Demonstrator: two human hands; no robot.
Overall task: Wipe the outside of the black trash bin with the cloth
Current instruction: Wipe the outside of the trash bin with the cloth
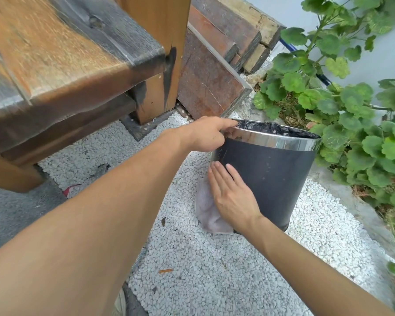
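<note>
Nearest, 2 bare forearms (100,213); left hand (205,134) curled over chrome rim (283,139) of black trash bin (274,179); right hand (234,193) flat, fingers straight, pressing pale cloth (206,214) against bin's near-left side. White gravel (214,281) under bin, wooden bench (55,53) left, plant (351,106) right.

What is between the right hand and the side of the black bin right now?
A pale cloth, pressed flat by the right hand against the side of the black bin. The head view shows it.

Black bin (267,179), chrome rim (274,139), pale lilac cloth (206,210), white gravel (214,270)
</note>
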